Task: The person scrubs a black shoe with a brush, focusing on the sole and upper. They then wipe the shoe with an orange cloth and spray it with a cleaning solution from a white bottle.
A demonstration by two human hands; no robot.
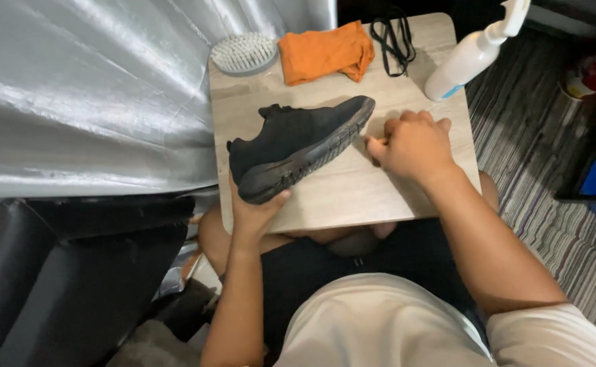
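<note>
In the head view, a black shoe lies tipped on its side on a small wooden table across the person's lap. The left hand grips its heel from the near side, thumb up against the sole. The right hand sits just right of the toe, closed into a fist around a small item too hidden to identify, touching the sole edge. The shoe's long axis runs from near-left heel to far-right toe. It is matte black all over, with a ridged sole facing the viewer. Farther off lie a white brush, orange cloth, black laces and a spray bottle.
</note>
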